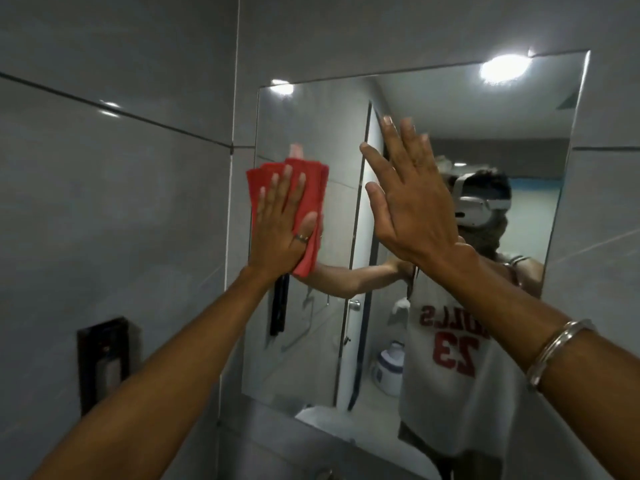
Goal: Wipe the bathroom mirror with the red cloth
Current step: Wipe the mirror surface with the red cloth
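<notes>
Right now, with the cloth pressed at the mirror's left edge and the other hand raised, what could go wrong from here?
The red cloth sits half over the mirror edge, so the left hand may wipe grey tile instead of glass. The right hand, bare and open, seems close to the glass and could leave prints. The metal bangle on that wrist might knock the glass if the arm comes nearer.

- Setting: a bathroom, walls clad in large grey glossy tiles [121, 188].
- Frameless wall mirror [450, 109] reflects a door; possibly a basin [363, 441] below.
</notes>
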The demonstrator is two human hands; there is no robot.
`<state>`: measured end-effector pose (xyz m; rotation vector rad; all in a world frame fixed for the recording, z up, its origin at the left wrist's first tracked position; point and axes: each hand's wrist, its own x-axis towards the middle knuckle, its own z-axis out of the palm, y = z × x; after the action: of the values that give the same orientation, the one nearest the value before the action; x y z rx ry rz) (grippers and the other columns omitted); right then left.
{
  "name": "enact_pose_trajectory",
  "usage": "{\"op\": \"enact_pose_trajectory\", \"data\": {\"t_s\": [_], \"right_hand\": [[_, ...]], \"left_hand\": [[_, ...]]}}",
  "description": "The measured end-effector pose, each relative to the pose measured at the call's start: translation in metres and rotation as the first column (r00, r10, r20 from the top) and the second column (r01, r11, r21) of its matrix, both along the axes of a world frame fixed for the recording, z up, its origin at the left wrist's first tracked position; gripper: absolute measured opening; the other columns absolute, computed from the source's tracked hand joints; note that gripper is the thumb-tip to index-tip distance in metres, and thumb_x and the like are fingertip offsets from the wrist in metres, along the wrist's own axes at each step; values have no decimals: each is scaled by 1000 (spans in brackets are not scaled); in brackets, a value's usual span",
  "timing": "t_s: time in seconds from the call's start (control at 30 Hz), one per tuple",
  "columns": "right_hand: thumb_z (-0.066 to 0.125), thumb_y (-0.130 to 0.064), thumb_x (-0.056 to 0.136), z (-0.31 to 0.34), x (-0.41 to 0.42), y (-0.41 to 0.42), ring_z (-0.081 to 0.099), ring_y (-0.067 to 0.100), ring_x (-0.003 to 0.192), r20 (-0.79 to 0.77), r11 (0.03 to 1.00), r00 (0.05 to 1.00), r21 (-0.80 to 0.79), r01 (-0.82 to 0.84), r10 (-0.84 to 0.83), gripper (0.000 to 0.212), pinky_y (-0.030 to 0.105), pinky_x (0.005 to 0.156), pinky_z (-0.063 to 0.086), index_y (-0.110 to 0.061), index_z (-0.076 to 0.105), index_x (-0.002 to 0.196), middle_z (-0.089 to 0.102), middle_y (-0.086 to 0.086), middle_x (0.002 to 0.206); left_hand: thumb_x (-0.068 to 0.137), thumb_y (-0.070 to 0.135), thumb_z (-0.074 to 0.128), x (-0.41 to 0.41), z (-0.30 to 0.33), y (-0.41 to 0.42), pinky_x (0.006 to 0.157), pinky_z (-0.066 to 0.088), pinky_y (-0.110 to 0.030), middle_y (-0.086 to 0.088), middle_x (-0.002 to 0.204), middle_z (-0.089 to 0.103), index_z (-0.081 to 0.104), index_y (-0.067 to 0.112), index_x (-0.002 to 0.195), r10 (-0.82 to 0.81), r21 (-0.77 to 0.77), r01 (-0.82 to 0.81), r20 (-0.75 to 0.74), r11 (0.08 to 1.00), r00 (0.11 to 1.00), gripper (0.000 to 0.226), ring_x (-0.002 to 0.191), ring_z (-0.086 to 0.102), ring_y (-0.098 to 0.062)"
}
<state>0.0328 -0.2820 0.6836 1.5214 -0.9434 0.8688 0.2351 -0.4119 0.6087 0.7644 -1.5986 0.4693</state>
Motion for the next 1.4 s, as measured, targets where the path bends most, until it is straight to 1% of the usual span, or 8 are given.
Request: {"op": "enact_pose_trajectory", "data": {"t_s": [0.1,0.23,0.3,0.5,0.7,1.03,1.3,1.4], "right_hand": [[19,-47,108,-24,-1,8,11,34,161,48,999,999,42,-14,12,61,57,129,15,-19,30,161,17,15,172],[27,-44,107,-66,1,16,11,36,161,6,990,1000,143,9,-10,61,61,126,18,-17,30,161,16,17,172],[31,-41,106,-91,3,22,17,39,159,-11,985,1000,173,-11,13,60,64,124,22,-14,34,159,21,20,170],[38,-35,103,-172,0,41,17,39,159,117,943,990,314,-114,81,58,53,131,9,-11,39,157,23,19,169],[42,-28,104,-209,-41,63,17,37,158,110,954,993,288,-84,54,53,48,131,7,-8,43,153,28,21,166],[36,-33,105,-214,-140,128,11,38,159,143,932,957,302,199,-251,59,49,130,-1,-8,38,158,19,21,170],[37,-33,102,-211,-169,153,11,35,159,161,938,951,274,212,-262,61,43,131,-6,-8,36,158,22,22,169],[38,-32,102,-213,-181,164,9,33,159,163,930,946,288,227,-281,61,43,131,-5,-8,36,157,20,21,169]], "left_hand": [[107,43,29,4,-59,-2,130,9,-59,-10,175,12,17,14,165,22,153,21,-278,988,960,66,163,7,-26],[106,43,32,5,-141,-3,131,6,-59,-17,172,17,21,8,163,16,92,-13,-39,996,999,67,161,12,-35],[106,40,34,8,-171,-4,131,7,-59,-16,172,18,24,7,162,6,139,14,-144,990,990,66,161,12,-34],[104,48,23,-12,-249,16,131,11,-56,-9,174,8,10,12,164,142,445,150,-557,883,818,71,162,6,-25],[104,48,23,-34,-271,32,132,2,-52,-8,175,2,6,11,165,298,569,263,-705,779,643,73,163,1,-25],[105,37,28,-144,-281,100,129,15,-60,-26,169,21,22,-3,160,216,464,12,-435,886,874,68,158,16,-41],[107,48,25,-244,-274,170,121,31,-66,-20,164,29,22,11,159,78,245,-42,-137,969,988,64,152,31,-44],[106,52,27,-269,-282,192,126,21,-61,-10,174,10,17,19,163,43,100,-46,36,994,998,66,159,17,-35]]}}
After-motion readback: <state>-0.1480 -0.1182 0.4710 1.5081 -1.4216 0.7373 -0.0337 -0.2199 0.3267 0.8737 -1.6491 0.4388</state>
